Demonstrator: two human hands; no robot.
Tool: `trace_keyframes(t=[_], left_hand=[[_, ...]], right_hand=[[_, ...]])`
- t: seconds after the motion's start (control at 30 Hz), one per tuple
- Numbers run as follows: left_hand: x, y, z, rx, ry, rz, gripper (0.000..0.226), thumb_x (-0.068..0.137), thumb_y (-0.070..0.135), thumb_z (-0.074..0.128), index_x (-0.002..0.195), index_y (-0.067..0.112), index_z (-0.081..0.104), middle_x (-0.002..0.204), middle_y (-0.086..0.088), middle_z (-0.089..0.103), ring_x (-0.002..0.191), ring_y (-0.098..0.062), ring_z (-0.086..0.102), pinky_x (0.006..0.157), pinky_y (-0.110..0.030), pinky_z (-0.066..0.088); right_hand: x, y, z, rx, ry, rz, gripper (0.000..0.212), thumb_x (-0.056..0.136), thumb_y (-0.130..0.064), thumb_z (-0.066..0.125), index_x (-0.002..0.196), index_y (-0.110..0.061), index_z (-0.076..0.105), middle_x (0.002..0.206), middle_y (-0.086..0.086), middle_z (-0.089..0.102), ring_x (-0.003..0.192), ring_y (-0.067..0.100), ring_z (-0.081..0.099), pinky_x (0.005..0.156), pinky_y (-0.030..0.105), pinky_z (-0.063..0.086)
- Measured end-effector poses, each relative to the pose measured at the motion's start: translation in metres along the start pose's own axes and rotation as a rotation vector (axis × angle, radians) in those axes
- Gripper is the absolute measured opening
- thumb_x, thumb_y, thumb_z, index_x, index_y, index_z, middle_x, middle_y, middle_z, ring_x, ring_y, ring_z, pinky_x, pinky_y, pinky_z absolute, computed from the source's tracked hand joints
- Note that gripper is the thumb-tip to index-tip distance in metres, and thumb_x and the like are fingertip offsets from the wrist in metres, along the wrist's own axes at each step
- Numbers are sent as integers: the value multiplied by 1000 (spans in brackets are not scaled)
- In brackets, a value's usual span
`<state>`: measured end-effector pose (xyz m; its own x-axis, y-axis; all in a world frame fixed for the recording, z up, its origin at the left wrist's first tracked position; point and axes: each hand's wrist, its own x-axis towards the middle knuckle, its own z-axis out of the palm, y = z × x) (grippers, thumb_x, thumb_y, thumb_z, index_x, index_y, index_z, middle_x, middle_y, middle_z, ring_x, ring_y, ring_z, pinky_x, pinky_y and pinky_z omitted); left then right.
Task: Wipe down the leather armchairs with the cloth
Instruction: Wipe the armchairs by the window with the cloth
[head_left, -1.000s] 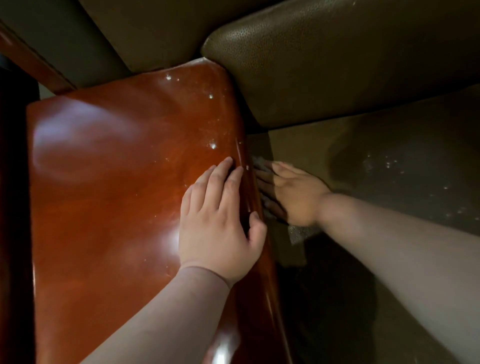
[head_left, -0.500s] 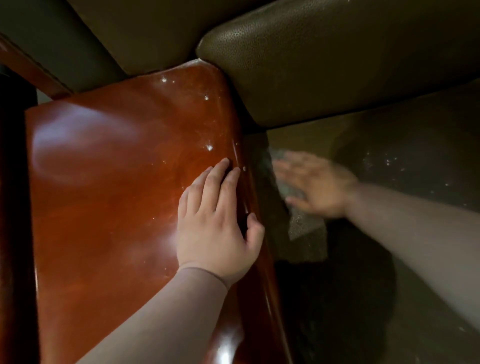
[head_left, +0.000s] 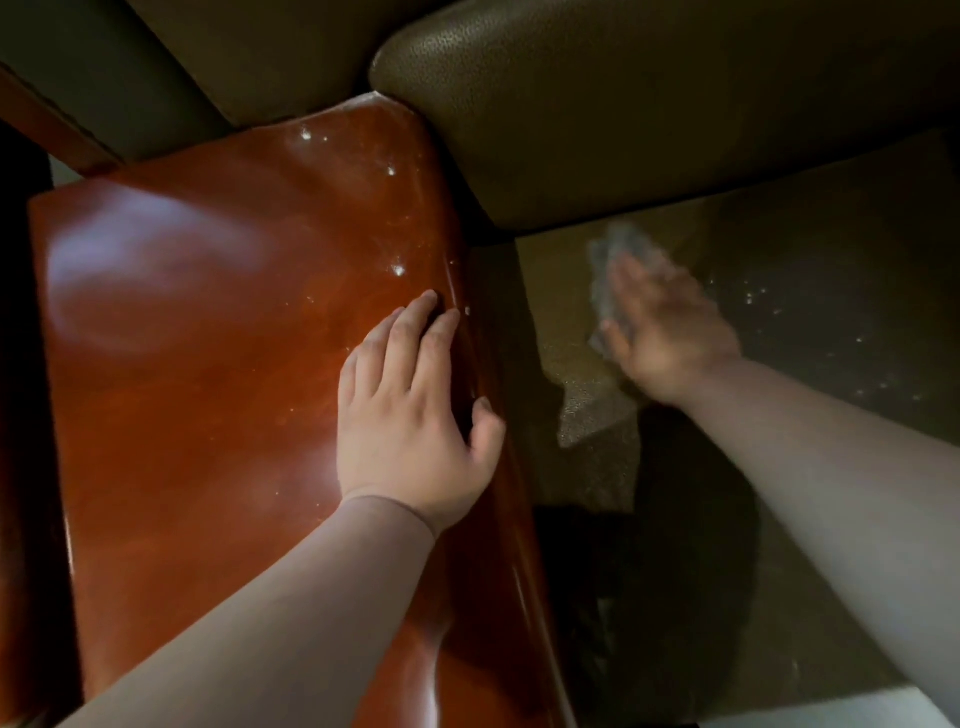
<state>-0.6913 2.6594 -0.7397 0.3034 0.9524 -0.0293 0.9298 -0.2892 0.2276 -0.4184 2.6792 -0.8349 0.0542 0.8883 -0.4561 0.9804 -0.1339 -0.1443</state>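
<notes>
Straight fingers (head_left: 631, 280) of the right hand (head_left: 670, 332) press flat on a grey cloth (head_left: 605, 270), pinning it to the dark leather seat (head_left: 831, 291) of an armchair; the hand is blurred, and the cloth shows only above and to the left of the fingertips. Half a second earlier the hand and cloth lay lower and closer to the wooden armrest; a second ago they were right against its inner edge, so both have travelled across the seat toward the padded backrest (head_left: 649, 104). The left hand (head_left: 410, 415) has not shifted: its fingers (head_left: 415, 327) lie close together and flat on the glossy reddish-brown armrest (head_left: 208, 364), the thumb hooked over the rim on the seat side. White specks dot the armrest near its far corner and the seat beyond the right hand. Both forearms are covered by pale close-fitting sleeves (head_left: 831, 493).
</notes>
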Motion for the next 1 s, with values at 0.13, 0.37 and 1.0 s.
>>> trace_keyframes(t=[0.13, 0.37, 1.0], left_hand=[[0, 1, -2, 4, -10, -9, 74, 84, 42, 60, 152, 13, 50, 163, -5, 41, 149, -32, 36, 121, -49, 28], [1, 0, -3, 0, 0, -3, 74, 83, 43, 59, 151, 13, 51, 162, -5, 42, 147, -33, 38, 120, -51, 31], [0, 3, -7, -10, -15, -5, 73, 84, 43, 62, 150, 13, 51, 161, -6, 43, 147, -35, 38, 120, -48, 29]], right_hand=[[-14, -39, 21, -110, 1, 25, 68, 105, -46, 7, 166, -16, -2, 174, 9, -5, 159, 36, -13, 127, 48, -9], [-26, 24, 10, -146, -121, -388, 76, 101, -67, 11, 166, -31, -4, 174, -7, -8, 160, 20, -12, 126, 35, -4], [-73, -12, 25, -122, -68, 133, 81, 103, -62, 19, 165, -19, -11, 174, 9, -12, 157, 40, -17, 129, 50, -5]])
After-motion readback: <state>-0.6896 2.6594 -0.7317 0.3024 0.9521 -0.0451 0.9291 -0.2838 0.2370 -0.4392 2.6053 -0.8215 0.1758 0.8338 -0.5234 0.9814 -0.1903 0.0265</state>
